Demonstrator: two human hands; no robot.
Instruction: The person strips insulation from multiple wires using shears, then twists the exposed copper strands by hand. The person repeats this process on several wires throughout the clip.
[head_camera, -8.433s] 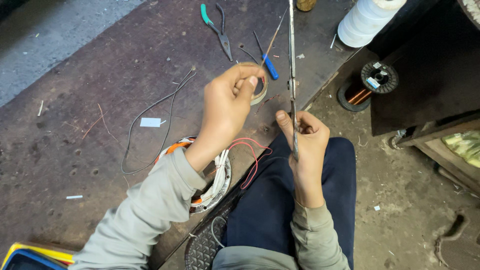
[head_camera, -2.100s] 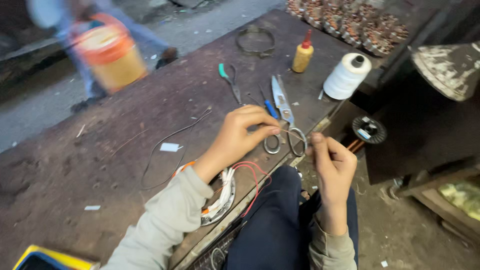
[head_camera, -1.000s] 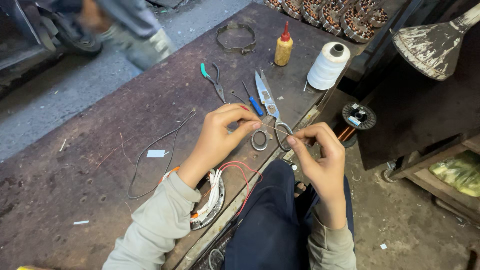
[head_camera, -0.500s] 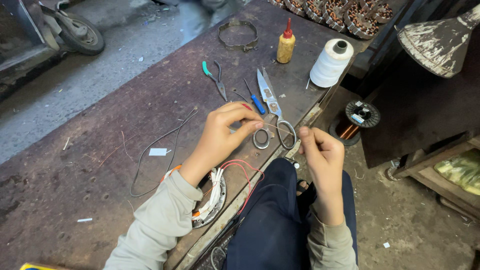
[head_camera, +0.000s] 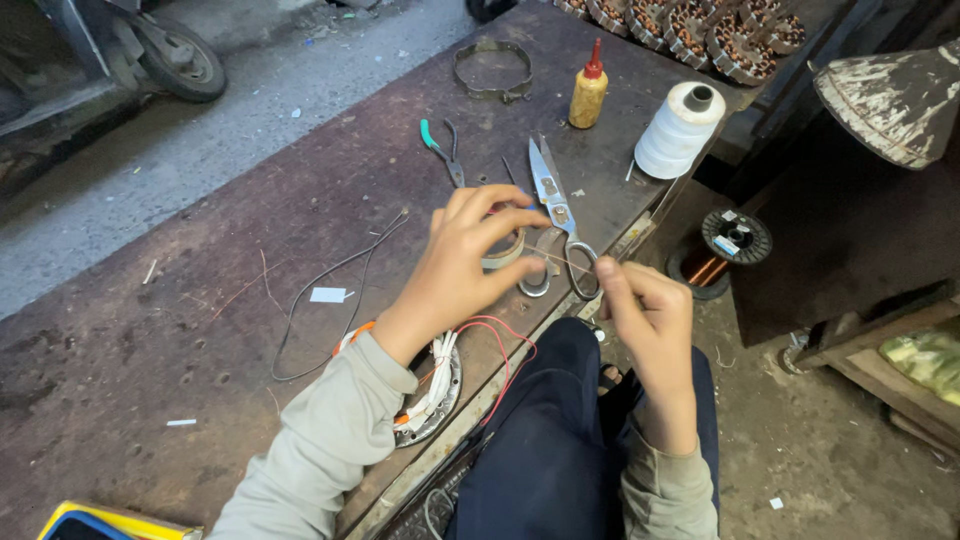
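A: From the head camera, both hands are up over the table (head_camera: 200, 300) edge. The left hand (head_camera: 465, 265) has thumb and fingers pinched on a roll of tape (head_camera: 503, 252), and the right hand (head_camera: 645, 310) is closed in a pinch on a thin strand (head_camera: 560, 258) stretched tight between them.

B: And what lies around them?

A: Scissors (head_camera: 556, 215) rest on the table just beyond the strand, blades pointing away. Pliers (head_camera: 440, 148) are farther off, a glue bottle (head_camera: 588, 88) and a white thread spool (head_camera: 680, 130) stand at the far edge. A wired metal ring (head_camera: 432, 390) sits under the left forearm.

B: Any risk?

A: I'd judge the strand could snap or slip if pulled harder, and the forearm might snag the red wires (head_camera: 495, 345).
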